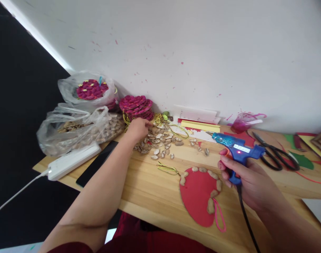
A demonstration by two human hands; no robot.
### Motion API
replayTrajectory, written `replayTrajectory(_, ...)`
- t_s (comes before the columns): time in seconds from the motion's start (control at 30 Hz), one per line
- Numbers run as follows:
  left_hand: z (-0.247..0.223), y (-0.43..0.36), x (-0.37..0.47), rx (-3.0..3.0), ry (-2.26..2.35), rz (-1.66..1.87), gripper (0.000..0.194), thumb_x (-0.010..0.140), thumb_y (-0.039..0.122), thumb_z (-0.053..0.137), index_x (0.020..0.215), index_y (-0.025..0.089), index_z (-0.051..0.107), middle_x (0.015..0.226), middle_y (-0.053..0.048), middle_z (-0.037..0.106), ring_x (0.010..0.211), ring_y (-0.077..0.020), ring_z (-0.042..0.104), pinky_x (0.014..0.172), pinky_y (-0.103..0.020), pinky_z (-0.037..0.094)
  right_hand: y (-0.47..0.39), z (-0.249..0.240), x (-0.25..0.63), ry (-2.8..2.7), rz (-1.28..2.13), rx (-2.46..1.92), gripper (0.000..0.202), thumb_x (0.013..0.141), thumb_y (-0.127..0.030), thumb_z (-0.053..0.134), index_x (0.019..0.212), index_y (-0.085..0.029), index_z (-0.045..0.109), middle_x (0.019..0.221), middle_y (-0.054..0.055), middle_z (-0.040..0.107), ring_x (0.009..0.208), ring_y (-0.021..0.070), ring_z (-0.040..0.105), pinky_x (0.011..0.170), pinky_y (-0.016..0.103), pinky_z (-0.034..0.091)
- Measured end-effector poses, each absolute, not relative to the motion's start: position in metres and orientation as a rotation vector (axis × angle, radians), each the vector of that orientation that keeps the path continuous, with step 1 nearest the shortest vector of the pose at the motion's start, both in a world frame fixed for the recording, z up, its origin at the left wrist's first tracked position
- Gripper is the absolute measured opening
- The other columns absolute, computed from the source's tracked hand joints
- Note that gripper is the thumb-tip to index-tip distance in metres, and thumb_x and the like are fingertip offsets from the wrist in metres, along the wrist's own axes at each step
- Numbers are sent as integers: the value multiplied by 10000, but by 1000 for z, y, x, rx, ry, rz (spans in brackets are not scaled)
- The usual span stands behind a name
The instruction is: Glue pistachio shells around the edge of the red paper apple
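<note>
Head view: from where I stand, a plastic bag of nuts point(107, 128) sits at the far left of the desk point(149, 189), with a white power strip point(73, 161) and a flat black slab point(97, 163) in front of it. The left hand point(137, 130) reaches across past the slab, fingers down at the edge of the loose shells point(160, 137), just in front of the magenta stack point(136, 107); whether its grip has closed on a piece, I cannot tell. Nearer the person and to the right lies the red heart point(196, 200), flat, nut pieces point(203, 169) dotted along part of its rim. Its long axis looks slanted: the point, by the yellow-green cord point(167, 168), aims left and away, while the notch, by the pink loop point(219, 216), opens right and toward the person. So the heart lies to the right of and nearer the body than the left grip, and the right hand point(251, 182) is clearly the closer one, just beside it. That right grip is wrapped round the blue glue gun point(229, 140), whose nozzle point(209, 133) points left, beyond the heart's far rim, toward the shells. Black-handled scissors point(277, 153) lie past the gun.
</note>
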State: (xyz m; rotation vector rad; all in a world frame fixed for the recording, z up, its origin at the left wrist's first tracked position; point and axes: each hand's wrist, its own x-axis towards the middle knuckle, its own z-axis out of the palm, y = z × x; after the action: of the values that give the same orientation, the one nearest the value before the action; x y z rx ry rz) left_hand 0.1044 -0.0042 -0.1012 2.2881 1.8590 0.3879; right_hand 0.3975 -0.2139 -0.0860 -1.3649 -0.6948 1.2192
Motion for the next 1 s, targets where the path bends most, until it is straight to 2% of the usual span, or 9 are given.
replayTrajectory(0.17,-105,-4,113,2347,1817,481,402,914,201,554,1274,204,733,1207,-100,755,1114,-255,690,1033,-329,495,-214,-88,398,-704,1222,-1361,395,657,-406,914,897,-207,672,675,-14,635,502,106,530,362,180,402)
replayTrajectory(0.43,-109,-2,115,2306,1774,514,221,855,225,666,1010,237,823,1045,-71,786,1004,-250,701,966,-318,512,-214,-87,398,-707,1233,-1364,401,661,-409,911,910,-210,668,677,-15,632,508,107,529,369,179,405)
replayTrajectory(0.57,-104,-3,112,2218,1780,693,245,912,291,621,1044,206,810,1101,-81,781,1037,-245,688,979,-320,495,-213,-88,399,-710,1230,-1359,389,666,-407,910,898,-213,666,674,-18,631,504,104,527,365,174,403)
replayTrajectory(0.67,-104,-4,113,2140,1726,757,286,939,326,590,1083,185,793,1012,-68,796,920,-212,707,862,-289,527,-214,-89,399,-726,1237,-1346,367,689,-401,899,911,-216,672,681,-20,630,509,105,530,367,176,410)
replayTrajectory(0.77,-105,-6,116,2093,1653,740,256,901,316,639,1057,188,798,906,-40,801,804,-188,704,755,-267,531,-214,-90,400,-736,1240,-1334,348,707,-392,888,918,-215,675,692,-18,630,515,105,534,370,178,416)
replayTrajectory(0.9,-107,-5,116,2066,1638,732,166,847,254,685,935,201,816,862,-32,800,788,-189,696,771,-276,523,-214,-90,399,-722,1234,-1341,354,699,-396,892,911,-214,674,693,-18,628,514,102,534,370,173,415)
replayTrajectory(1.0,-109,-3,114,2040,1671,768,165,852,249,675,941,209,809,868,-30,798,803,-194,694,795,-284,522,-214,-90,399,-715,1240,-1349,368,686,-407,898,904,-214,672,693,-17,629,516,104,536,372,175,418)
